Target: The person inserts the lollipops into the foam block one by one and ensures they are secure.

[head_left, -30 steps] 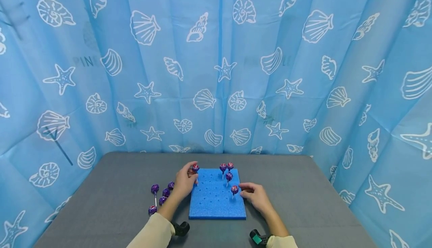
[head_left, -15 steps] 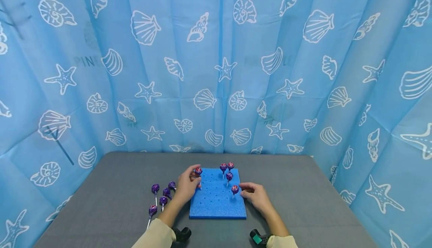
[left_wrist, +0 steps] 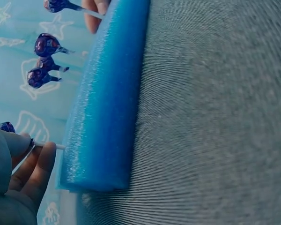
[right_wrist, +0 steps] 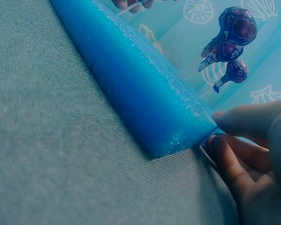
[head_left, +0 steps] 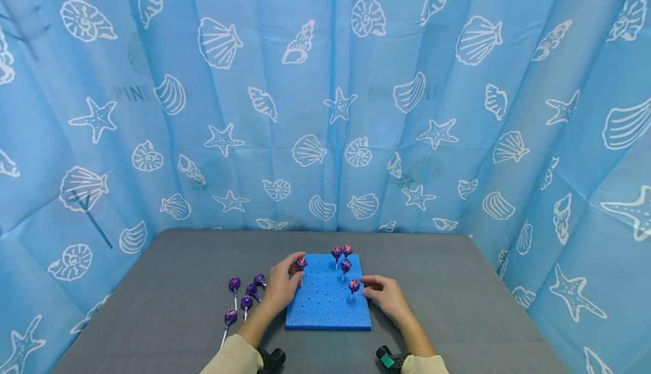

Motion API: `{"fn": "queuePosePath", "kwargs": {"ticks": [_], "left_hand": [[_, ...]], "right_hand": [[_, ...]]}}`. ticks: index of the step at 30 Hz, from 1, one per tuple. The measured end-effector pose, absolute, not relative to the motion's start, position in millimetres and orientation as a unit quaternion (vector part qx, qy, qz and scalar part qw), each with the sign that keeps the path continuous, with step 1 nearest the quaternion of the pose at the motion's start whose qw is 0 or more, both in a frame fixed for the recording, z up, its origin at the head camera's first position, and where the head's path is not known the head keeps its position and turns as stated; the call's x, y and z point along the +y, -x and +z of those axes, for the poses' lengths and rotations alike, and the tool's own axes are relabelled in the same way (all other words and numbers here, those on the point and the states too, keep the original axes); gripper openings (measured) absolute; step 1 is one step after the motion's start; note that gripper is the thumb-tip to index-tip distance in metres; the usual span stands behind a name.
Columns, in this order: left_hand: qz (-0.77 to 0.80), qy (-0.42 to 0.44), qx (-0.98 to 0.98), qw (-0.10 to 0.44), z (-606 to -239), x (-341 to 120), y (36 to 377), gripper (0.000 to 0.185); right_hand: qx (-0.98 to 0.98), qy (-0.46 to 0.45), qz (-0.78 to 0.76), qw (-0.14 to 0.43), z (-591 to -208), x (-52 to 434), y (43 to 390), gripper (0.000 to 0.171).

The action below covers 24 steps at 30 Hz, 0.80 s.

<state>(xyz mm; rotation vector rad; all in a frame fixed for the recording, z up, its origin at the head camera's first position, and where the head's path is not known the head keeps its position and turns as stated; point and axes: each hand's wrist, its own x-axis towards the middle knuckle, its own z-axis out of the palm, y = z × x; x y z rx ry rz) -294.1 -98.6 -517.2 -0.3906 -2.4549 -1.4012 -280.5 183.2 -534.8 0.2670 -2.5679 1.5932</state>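
Note:
A lollipop with a red and purple wrapper (head_left: 301, 262) is pinched upright in my left hand (head_left: 281, 286), over the far left part of the blue foam block (head_left: 330, 318). In the left wrist view its white stick (left_wrist: 60, 146) slants down to the foam's top, fingertips (left_wrist: 48, 152) around it. My right hand (head_left: 387, 298) grips the block's right edge, its fingertips (right_wrist: 220, 119) at the corner in the right wrist view. Just beside that hand, one lollipop (head_left: 354, 286) stands in the foam. Another lollipop (head_left: 346, 266) and two more stand farther back.
Several purple lollipops (head_left: 246, 303) lie loose on the grey table (head_left: 447, 289), left of the block. Rows of small holes (head_left: 317, 291) mark the foam's top. A blue curtain with white shells (head_left: 325, 108) hangs behind the table.
My left hand has moved slightly right and toward me with the lollipop, over the foam, uncovering more of the loose lollipops. My right hand has stayed at the block's edge.

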Motion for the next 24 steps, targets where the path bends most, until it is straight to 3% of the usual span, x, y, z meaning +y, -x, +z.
{"fn": "queuePosePath", "kwargs": {"ticks": [24], "left_hand": [[-0.409,0.138,-0.879,0.201,-526.3,-97.8,289.7,0.043]], "right_hand": [[-0.843,-0.088,0.528,0.053,-535.0,183.1,280.9,0.022]]}}
